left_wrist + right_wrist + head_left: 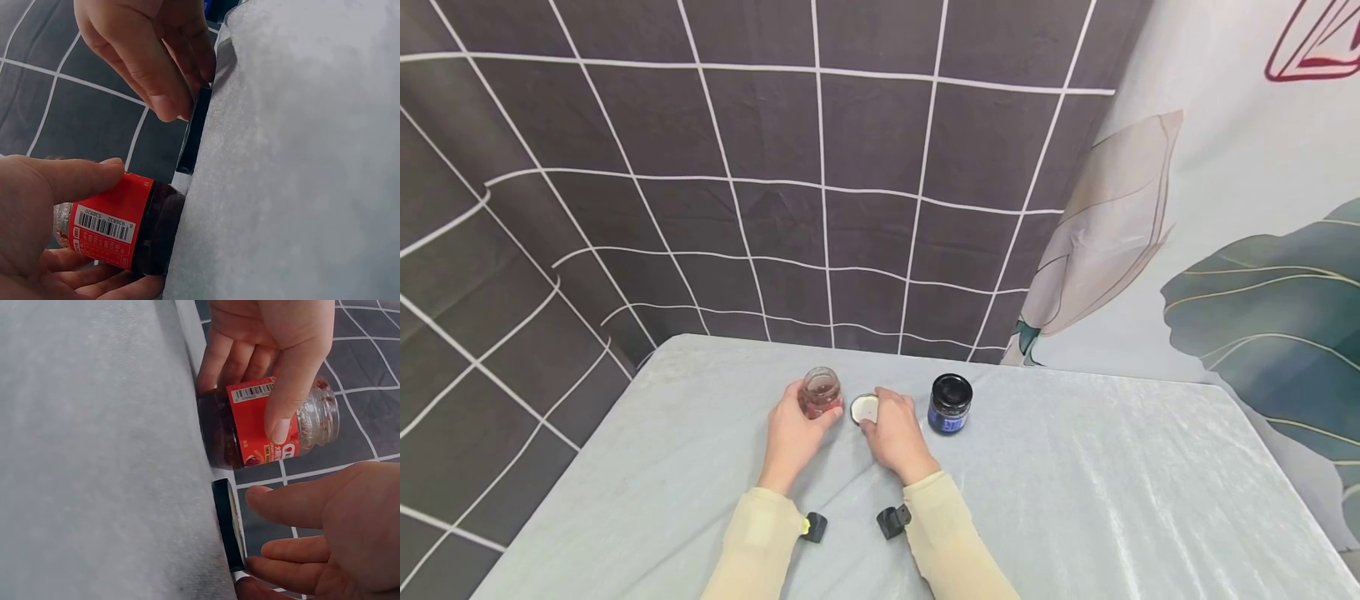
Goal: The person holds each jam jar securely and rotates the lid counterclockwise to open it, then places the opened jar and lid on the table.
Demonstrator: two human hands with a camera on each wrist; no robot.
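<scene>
My left hand [792, 437] grips a glass jar [822, 388] with a red label, its thumb across the label and fingers round the other side. The jar stands upright on the cloth, its mouth uncovered. Dark reddish contents show low in it in the right wrist view. Just to its right a dark-rimmed jar lid [864, 409] lies with its pale inside facing up. Over the lid's right side is my right hand [898, 432], fingers at the lid's edge. In the right wrist view its thumb [265, 499] stands slightly off the lid.
To the right of my right hand a second jar [951, 408] stands with a black lid on and a blue label. A pale grey cloth [1075, 500] covers the table. Behind its far edge hangs a dark curtain [872, 233] with white grid lines.
</scene>
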